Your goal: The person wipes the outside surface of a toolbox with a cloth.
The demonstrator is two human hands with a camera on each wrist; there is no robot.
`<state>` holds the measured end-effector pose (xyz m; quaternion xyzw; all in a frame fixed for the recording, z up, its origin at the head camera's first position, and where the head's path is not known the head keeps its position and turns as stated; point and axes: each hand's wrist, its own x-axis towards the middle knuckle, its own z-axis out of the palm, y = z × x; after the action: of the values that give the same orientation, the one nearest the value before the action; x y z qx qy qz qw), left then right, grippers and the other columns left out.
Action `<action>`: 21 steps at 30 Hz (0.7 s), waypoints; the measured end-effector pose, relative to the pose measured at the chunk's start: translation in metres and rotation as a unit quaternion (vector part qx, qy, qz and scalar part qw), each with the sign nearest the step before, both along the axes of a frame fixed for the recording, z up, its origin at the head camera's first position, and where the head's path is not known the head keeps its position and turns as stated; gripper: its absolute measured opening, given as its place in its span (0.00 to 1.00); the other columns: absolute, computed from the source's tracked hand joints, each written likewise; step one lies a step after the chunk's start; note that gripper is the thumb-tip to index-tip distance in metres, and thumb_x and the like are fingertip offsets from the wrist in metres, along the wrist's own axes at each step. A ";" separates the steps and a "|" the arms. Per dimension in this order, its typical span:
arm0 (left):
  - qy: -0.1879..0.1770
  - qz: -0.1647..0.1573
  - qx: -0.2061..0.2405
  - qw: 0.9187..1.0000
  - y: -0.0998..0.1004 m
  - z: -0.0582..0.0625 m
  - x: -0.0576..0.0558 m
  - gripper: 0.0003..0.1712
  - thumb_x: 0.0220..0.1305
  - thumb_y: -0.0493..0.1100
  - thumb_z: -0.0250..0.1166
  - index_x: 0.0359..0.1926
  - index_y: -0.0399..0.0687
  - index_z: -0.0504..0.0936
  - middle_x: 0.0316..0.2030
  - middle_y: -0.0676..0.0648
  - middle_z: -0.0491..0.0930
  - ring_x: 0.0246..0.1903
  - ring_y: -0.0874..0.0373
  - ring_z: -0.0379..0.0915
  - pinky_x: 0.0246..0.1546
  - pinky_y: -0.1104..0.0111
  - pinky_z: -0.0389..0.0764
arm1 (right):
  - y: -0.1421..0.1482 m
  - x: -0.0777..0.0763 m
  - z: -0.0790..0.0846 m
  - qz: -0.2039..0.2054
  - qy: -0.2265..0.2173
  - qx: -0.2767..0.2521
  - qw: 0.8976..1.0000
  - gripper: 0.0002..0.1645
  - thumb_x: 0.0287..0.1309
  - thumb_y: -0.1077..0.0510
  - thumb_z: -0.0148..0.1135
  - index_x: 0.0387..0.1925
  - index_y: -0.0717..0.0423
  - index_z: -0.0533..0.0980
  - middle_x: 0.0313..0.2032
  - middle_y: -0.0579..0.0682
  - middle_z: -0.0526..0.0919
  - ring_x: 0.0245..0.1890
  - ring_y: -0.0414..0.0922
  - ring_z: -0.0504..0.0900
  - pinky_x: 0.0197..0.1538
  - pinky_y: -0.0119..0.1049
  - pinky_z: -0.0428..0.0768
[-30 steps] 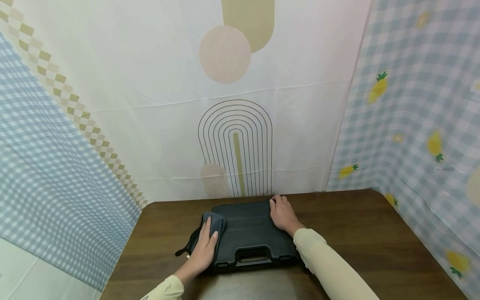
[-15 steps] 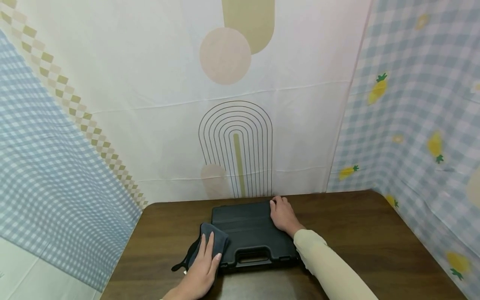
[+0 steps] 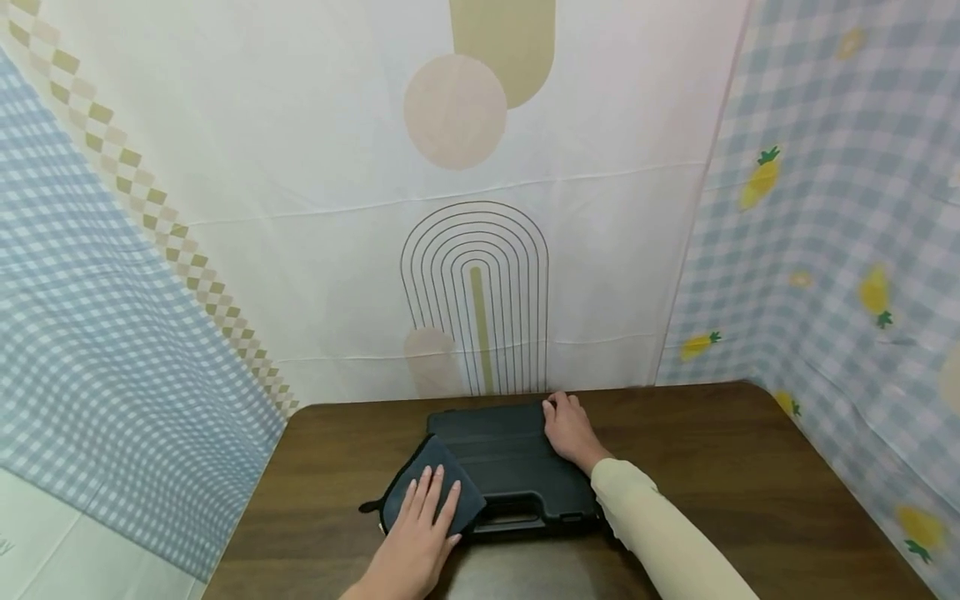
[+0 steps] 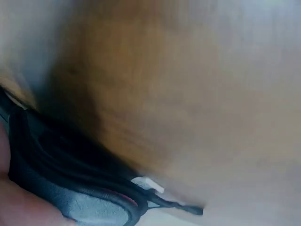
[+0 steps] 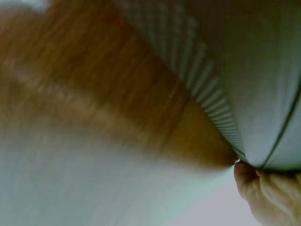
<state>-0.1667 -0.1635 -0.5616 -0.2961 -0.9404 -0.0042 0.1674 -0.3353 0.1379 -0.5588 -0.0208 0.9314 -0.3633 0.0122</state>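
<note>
A black plastic carrying case (image 3: pixel 502 454) lies flat on the wooden table, its handle toward the near side. My left hand (image 3: pixel 420 533) presses a folded blue-grey cloth (image 3: pixel 450 471) with spread, straight fingers over the case's near-left corner. Black edging and a hanging loop (image 3: pixel 370 506) show on the cloth, and a small white tag (image 4: pixel 147 183) appears in the left wrist view. My right hand (image 3: pixel 570 432) holds the case at its far right corner, fingers bent over the edge. In the right wrist view the hand (image 5: pixel 273 195) is partly cut off.
The brown wooden table (image 3: pixel 712 483) reaches to a pale patterned cloth backdrop (image 3: pixel 337 292) behind the case. Checked curtains hang at both sides, the right curtain (image 3: pixel 810 250) with yellow pineapples. The case's handle opening (image 3: pixel 510 508) faces the near edge.
My left hand has moved the cloth toward the near edge, then right across the case's near-left corner, and the cloth lies more spread. My right hand and the case stay in place.
</note>
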 end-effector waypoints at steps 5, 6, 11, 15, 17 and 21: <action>0.037 -0.036 -0.044 0.998 0.012 0.001 -0.007 0.39 0.73 0.58 0.55 0.78 0.54 0.56 0.76 0.36 0.56 0.75 0.41 0.55 0.68 0.44 0.66 | 0.001 0.001 0.001 -0.007 -0.010 -0.014 1.000 0.28 0.79 0.46 0.36 0.67 0.58 0.65 0.64 0.64 0.67 0.64 0.62 0.69 0.63 0.60 0.71; 0.033 -0.045 -0.044 0.998 0.017 0.001 -0.009 0.37 0.74 0.58 0.55 0.78 0.56 0.56 0.76 0.35 0.55 0.76 0.41 0.55 0.68 0.43 0.66 | 0.001 0.002 0.001 -0.010 -0.009 -0.017 1.000 0.28 0.79 0.46 0.36 0.67 0.58 0.65 0.64 0.65 0.67 0.64 0.63 0.68 0.63 0.60 0.71; 0.018 -0.087 -0.030 0.996 0.044 0.000 -0.016 0.33 0.75 0.56 0.54 0.77 0.66 0.57 0.77 0.35 0.52 0.77 0.41 0.52 0.68 0.40 0.64 | 0.001 0.001 -0.001 -0.022 -0.005 -0.022 1.000 0.28 0.79 0.45 0.37 0.66 0.58 0.65 0.64 0.66 0.66 0.65 0.63 0.67 0.63 0.61 0.70; 0.023 -0.102 -0.038 0.994 0.066 0.001 -0.017 0.33 0.76 0.56 0.51 0.78 0.67 0.54 0.77 0.36 0.52 0.77 0.42 0.52 0.68 0.42 0.66 | 0.000 0.001 -0.002 -0.030 -0.004 -0.021 0.999 0.27 0.79 0.45 0.37 0.66 0.57 0.65 0.64 0.65 0.66 0.65 0.62 0.68 0.64 0.60 0.70; 0.027 -0.103 -0.039 0.993 0.074 0.002 -0.018 0.33 0.77 0.55 0.51 0.78 0.67 0.54 0.77 0.36 0.52 0.76 0.42 0.53 0.67 0.43 0.68 | 0.000 0.001 -0.003 -0.033 -0.002 -0.022 0.999 0.27 0.79 0.45 0.37 0.66 0.57 0.65 0.64 0.65 0.67 0.65 0.62 0.68 0.63 0.60 0.70; 0.033 -0.091 -0.053 0.994 0.082 0.005 -0.019 0.35 0.76 0.57 0.51 0.79 0.65 0.52 0.78 0.39 0.53 0.75 0.45 0.57 0.64 0.48 0.74 | 0.000 0.001 -0.002 -0.034 0.000 -0.022 0.999 0.28 0.79 0.45 0.37 0.66 0.58 0.65 0.64 0.65 0.67 0.65 0.62 0.68 0.64 0.61 0.70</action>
<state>-0.1860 -0.0820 -0.5567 -0.3891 -0.9023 0.0397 0.1813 -0.3343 0.1374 -0.5611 0.0103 0.9233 -0.3840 -0.0003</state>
